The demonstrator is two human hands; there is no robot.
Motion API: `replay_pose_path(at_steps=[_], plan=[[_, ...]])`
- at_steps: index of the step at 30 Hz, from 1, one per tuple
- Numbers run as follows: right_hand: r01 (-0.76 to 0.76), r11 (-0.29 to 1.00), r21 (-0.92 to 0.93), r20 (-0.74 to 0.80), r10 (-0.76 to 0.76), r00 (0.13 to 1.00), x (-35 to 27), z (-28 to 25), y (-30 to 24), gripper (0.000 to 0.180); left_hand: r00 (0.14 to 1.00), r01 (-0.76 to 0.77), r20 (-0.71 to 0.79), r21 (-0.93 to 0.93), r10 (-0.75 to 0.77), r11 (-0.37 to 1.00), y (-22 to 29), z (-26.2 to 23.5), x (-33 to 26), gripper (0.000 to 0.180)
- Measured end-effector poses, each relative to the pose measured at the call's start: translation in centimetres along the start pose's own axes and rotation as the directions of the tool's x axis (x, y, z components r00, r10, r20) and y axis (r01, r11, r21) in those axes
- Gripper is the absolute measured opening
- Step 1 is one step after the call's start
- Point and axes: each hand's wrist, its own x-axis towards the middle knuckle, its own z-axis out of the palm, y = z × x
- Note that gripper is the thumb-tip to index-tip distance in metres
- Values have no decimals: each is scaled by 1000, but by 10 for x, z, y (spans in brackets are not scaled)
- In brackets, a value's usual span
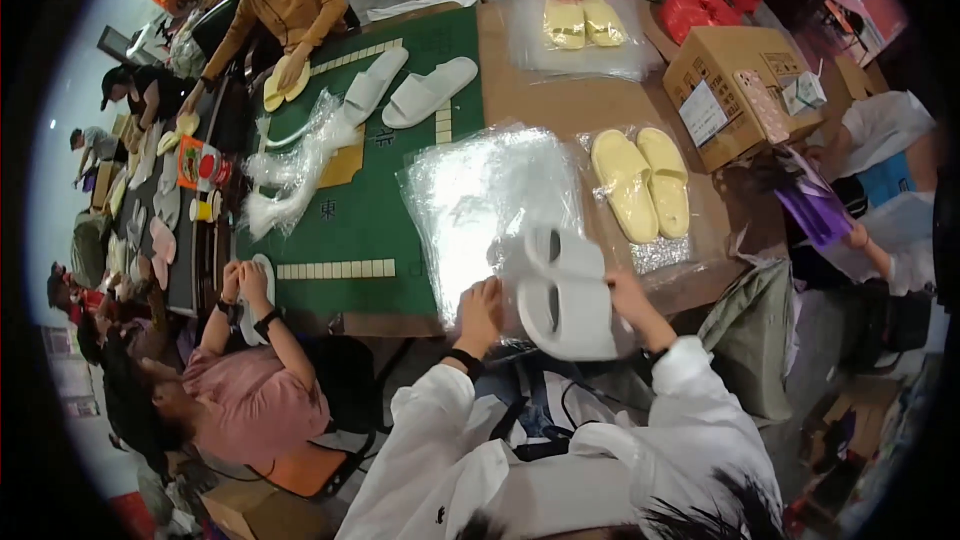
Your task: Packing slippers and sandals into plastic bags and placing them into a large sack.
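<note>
left hand pinches clear bag near edge; right hand grasps white slipper pair. pair looks only partly bagged; yellow pair to the right already bagged.

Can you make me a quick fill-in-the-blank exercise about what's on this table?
1. The left hand and right hand hold a pair of ____ slippers.
2. The slippers sit on a stack of clear ____ bags.
3. The pair of slippers beside the cardboard box is ____ in colour.

Missing words: white; plastic; yellow
</note>
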Motion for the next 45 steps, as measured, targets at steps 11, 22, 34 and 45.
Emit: replay_pose_path(at_steps=[11,22,34,45], plan=[[247,954,-170,72,-238,969,-68,36,15,27,966,-150,-227,-112,122,982,8,-18,7,46],[-7,887,-461,-459,-232,858,-69,99,-2,18,889,-234,-398,32,227,972,43,-58,-19,33],[-42,910,-413,-745,-310,590,-35,154,-20,20,827,-503,-355,-120,436,856,27,-92,-30,35],[-29,883,-468,-808,-414,419,3,142,-26,16,843,-182,-463,-725,-274,664,38,-84,6,49]])
